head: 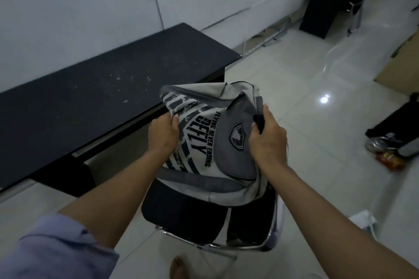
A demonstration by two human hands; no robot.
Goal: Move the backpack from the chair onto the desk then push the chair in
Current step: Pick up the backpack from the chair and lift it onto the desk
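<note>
Here: left hand [162, 132] clamped on backpack [210, 142] fabric edge, right hand [267, 140] closed round dark strap. Backpack held over chair [186, 217] seat, long axis pointing away. Desk [102, 88] lies forward-left; left hand nearer.

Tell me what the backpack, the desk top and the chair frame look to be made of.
Backpack: soft woven fabric, grey with printed lettering; it creases where both hands grip it.
Desk top: probably laminated board, matte black, flat with pale specks.
Chair frame: likely chromed metal tube, shiny and reflective.
</note>
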